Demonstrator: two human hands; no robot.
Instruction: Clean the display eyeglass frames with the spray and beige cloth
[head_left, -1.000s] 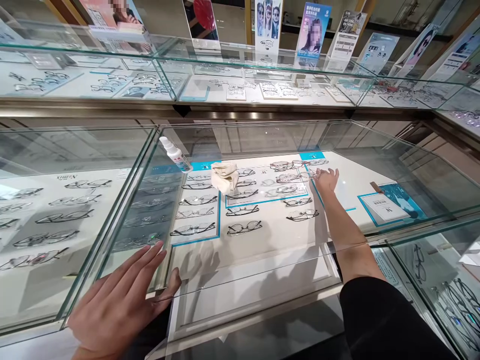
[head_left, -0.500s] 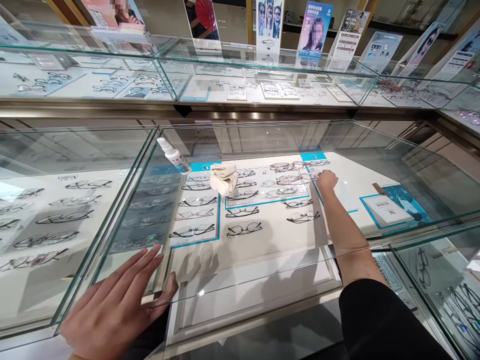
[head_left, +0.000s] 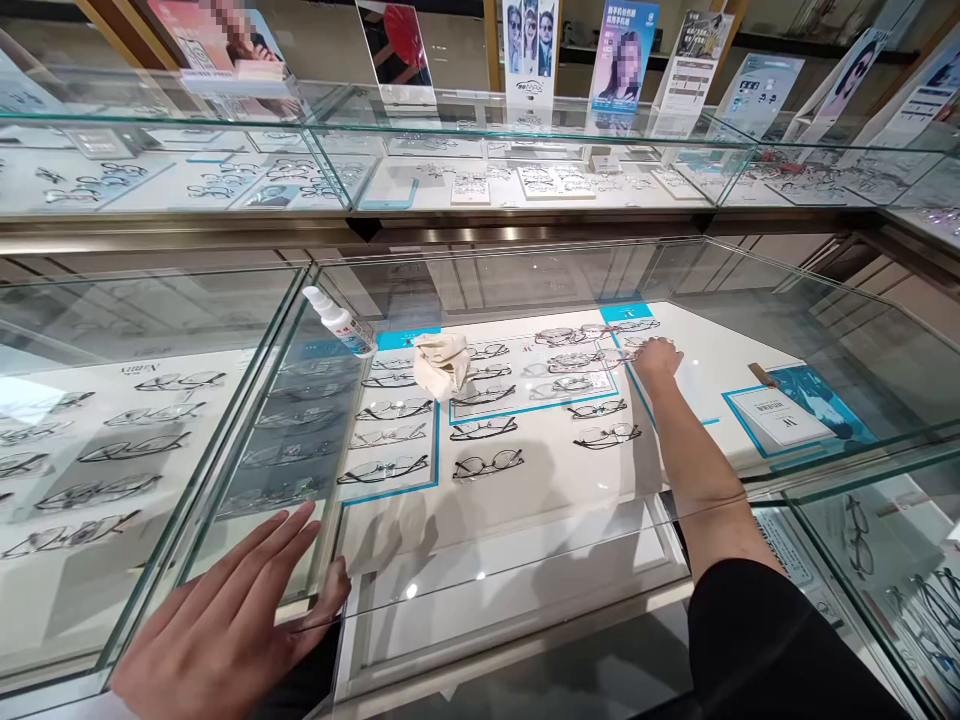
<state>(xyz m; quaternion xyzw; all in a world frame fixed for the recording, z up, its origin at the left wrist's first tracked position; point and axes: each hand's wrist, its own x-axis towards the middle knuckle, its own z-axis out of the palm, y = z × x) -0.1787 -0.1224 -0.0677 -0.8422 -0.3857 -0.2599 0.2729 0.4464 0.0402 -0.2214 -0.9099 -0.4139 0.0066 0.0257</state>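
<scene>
My left hand point(head_left: 225, 610) lies palm down by the front edge of the glass showcase, fingers stretched out and thumb apart, holding nothing. Inside the case reaches my right hand point(head_left: 660, 358), its fingers closed at a pair of eyeglasses point(head_left: 634, 347) toward the back; the fingertips are mostly hidden. Just left of it sit pink-red eyeglasses point(head_left: 581, 359) and more dark frames point(head_left: 606, 434). Rows of eyeglasses point(head_left: 394, 408) stand on the white display board point(head_left: 540, 470). On the glass top rest a crumpled beige cloth point(head_left: 441, 366) and a white spray bottle point(head_left: 341, 322).
A glass divider point(head_left: 247, 400) separates the left case with more eyeglasses point(head_left: 135, 448). A white card point(head_left: 780, 415) lies on a blue board at right. Behind runs another glass counter point(head_left: 525, 135) with upright advertising signs point(head_left: 622, 60). A right-hand case holds further frames point(head_left: 937, 610).
The view has shifted slightly. My right hand stays at the eyeglasses at the back, its wrist turned a little. My left hand keeps its spread pose near the front edge.
</scene>
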